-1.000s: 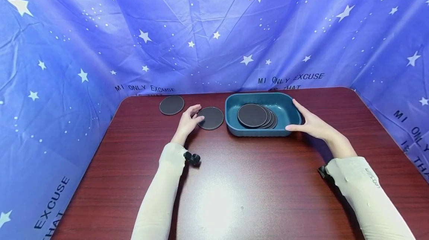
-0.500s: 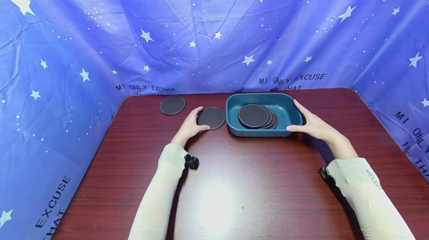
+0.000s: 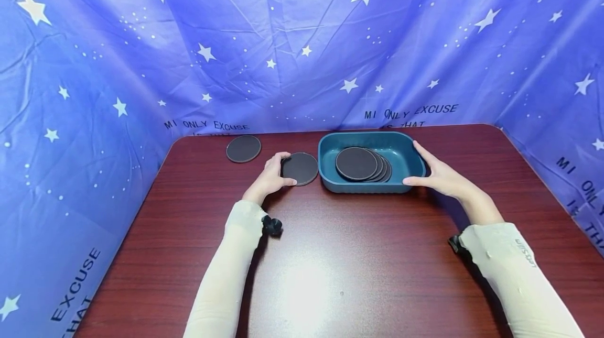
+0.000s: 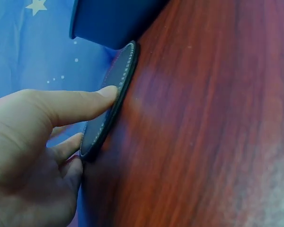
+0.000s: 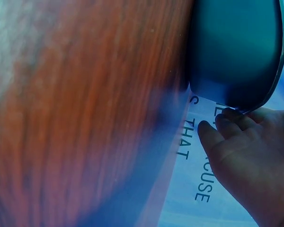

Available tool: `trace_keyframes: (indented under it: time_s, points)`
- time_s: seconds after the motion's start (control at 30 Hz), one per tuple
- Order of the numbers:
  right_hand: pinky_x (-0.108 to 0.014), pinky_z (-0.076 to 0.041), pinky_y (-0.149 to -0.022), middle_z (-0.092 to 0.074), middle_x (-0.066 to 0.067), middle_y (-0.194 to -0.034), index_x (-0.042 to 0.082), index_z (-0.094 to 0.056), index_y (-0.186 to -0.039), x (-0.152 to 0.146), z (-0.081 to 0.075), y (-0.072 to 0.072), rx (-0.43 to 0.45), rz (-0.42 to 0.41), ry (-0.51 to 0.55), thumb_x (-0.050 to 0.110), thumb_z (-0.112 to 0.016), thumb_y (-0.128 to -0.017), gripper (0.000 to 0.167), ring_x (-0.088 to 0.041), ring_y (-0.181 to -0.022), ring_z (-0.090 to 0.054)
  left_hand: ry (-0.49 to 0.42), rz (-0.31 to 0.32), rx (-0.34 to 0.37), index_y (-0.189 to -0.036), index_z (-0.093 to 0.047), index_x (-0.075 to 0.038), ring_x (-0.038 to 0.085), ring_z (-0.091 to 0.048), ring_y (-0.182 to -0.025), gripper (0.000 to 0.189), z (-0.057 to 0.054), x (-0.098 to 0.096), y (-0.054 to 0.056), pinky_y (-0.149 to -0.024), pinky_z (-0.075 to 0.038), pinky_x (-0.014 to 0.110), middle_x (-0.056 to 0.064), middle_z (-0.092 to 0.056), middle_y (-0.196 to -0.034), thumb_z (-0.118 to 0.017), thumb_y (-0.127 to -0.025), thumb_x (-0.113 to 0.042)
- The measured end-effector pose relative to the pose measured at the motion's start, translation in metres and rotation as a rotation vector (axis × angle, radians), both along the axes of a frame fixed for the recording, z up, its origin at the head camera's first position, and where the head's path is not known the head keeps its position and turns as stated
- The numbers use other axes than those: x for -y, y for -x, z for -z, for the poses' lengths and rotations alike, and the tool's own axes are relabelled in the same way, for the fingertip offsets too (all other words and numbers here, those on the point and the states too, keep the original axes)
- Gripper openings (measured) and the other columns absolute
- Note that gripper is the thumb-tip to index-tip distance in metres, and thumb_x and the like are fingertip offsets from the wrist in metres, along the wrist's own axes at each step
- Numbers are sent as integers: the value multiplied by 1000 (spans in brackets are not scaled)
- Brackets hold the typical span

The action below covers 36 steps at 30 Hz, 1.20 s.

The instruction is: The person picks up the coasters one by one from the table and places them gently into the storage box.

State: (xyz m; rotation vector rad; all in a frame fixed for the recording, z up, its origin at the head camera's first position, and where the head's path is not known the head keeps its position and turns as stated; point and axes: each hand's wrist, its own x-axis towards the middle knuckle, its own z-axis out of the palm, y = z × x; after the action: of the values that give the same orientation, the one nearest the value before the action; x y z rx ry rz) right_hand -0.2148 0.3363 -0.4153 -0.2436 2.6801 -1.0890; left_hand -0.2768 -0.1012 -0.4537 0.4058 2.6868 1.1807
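My left hand (image 3: pixel 270 176) holds a round black coaster (image 3: pixel 301 169) by its left side, thumb at the near edge and fingers at the far edge. Pale stitching runs round the coaster's rim (image 4: pixel 128 64) in the left wrist view. Just to the right stands a teal rectangular tub (image 3: pixel 401 144) with several overlapping coasters (image 3: pixel 356 163) inside. My right hand (image 3: pixel 443 174) grips the tub's right end, its thumb over the near rim and a finger at the far corner. In the right wrist view, the fingers of this hand (image 5: pixel 255 156) lie against the tub's outside.
Another black coaster (image 3: pixel 243 148) lies at the back left of the dark red wooden table (image 3: pixel 377 264). A blue star-printed cloth (image 3: pixel 283 39) hangs behind the table and on both sides. Black devices (image 3: pixel 272 225) are strapped at both wrists.
My left thumb has moved from the coaster's top to its near edge, and the fingers hold its far side. The coaster has shifted slightly right, towards the tub. My right hand stays put.
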Motion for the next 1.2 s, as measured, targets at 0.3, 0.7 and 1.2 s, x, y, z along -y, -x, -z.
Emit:
trace_keyframes:
  time_s: [0.3, 0.7, 1.2]
  points:
    - [-74, -17, -115, 4, -17, -168, 22, 9, -160, -1, 2, 0, 2, 4, 7, 35, -75, -87, 112, -46, -153, -5, -89, -17, -41, -142, -31, -12, 35, -31, -140, 87, 4, 5, -1, -122, -27, 50, 19, -24, -148, -85, -75, -6]
    - [-74, -18, -115, 4, -16, -169, 22, 9, -160, -1, 3, 1, 0, 9, 0, 35, -75, -87, 112, -46, -153, -6, -116, -105, -18, -147, -21, -7, 36, -41, -139, 95, 5, 13, 2, -120, -33, 49, 25, -38, -149, -84, -77, -9]
    - [-75, -17, -115, 4, -14, -169, 23, 9, -160, 0, 2, 0, -1, 10, 10, 36, -75, -87, 112, -46, -153, -5, -216, -161, 14, -145, -25, -6, 35, -59, -104, 81, 6, 17, 4, -82, -48, 29, 26, -55, -131, -76, -83, 1]
